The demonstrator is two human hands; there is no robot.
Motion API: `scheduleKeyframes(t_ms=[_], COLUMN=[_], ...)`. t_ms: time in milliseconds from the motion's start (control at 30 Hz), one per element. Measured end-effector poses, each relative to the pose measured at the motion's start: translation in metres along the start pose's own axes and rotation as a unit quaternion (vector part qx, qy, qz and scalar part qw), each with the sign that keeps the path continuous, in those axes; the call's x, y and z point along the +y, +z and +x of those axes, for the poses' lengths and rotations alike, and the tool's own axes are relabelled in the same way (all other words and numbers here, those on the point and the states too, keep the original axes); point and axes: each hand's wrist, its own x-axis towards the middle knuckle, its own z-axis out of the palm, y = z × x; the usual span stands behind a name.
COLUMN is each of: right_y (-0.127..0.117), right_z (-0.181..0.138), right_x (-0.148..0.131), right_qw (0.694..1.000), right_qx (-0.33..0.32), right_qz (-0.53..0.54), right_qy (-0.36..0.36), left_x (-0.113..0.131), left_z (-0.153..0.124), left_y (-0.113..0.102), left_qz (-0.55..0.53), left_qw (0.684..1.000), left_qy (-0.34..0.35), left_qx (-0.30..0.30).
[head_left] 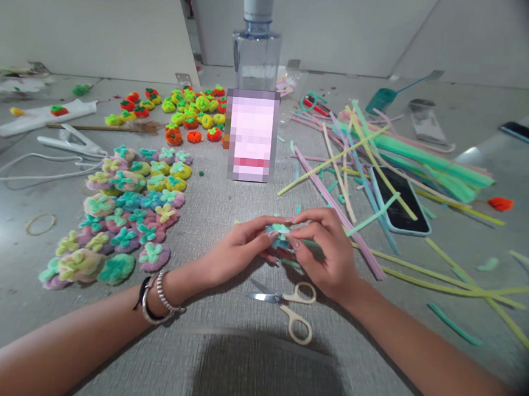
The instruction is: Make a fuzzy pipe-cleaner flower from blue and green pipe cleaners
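Between my two hands is a small fuzzy pipe-cleaner piece [280,228] in mint green and blue, partly hidden by fingers. My left hand [246,240], with bracelets at the wrist, pinches it from the left side. From the right, the thumb and fingertips of my right hand [327,252] close on the same piece. Just below my hands lie scissors [279,298] with cream handles, blades apart and pointing left. A yellow pipe cleaner [423,277] stretches away to the right of my right hand.
Rows of pastel fuzzy pieces [119,211] lie at left, with orange, red and yellow ones [198,110] behind. A clear bottle [256,51] stands at the back. Loose pipe cleaners [335,167] spread across the right, some over a phone [401,203]. A white cable [19,169] lies far left.
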Motion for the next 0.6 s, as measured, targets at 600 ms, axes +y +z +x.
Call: scheduleKeyframes(t_ms=[600], right_y=[-0.0005], right_z=[0.0049], right_x=[0.0030], right_qw=[0.995], right_qx=[-0.036], right_qz=[0.065], right_qy=[0.069], left_x=[0.0019], left_z=[-0.0014], left_y=[0.0023], left_qz=[0.060], left_qw=[0.998], left_qy=[0.001], left_qx=[-0.012])
